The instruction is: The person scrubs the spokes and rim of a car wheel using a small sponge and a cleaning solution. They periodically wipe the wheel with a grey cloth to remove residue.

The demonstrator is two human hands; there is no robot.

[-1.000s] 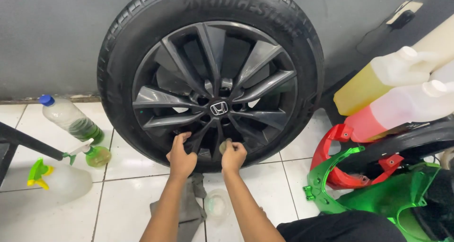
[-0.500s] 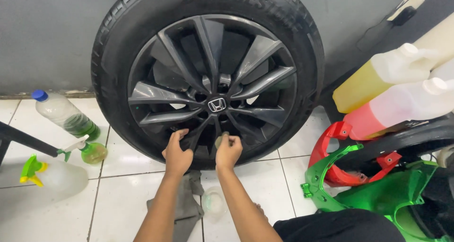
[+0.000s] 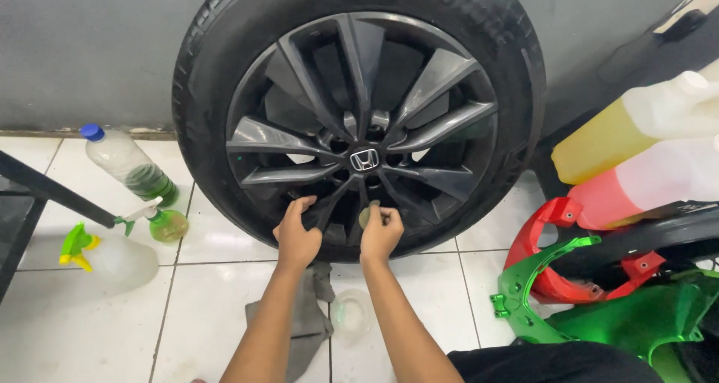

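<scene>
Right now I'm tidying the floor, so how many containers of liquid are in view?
4. A clear bottle and a spray bottle lie left of the wheel; a yellow jug and a red jug sit right. More may be hidden.

The black rubber tyre [image 3: 210,91] rings a dark grey spoked alloy rim [image 3: 359,128]. At nine o'clock, a clear plastic bottle [image 3: 127,162] shows a blue cap and green liquid. At three o'clock stand a yellow jug [image 3: 622,132] and a pink-red jug [image 3: 644,181], above red and green panels [image 3: 599,308]. The floor [image 3: 90,323] is white tile.
</scene>
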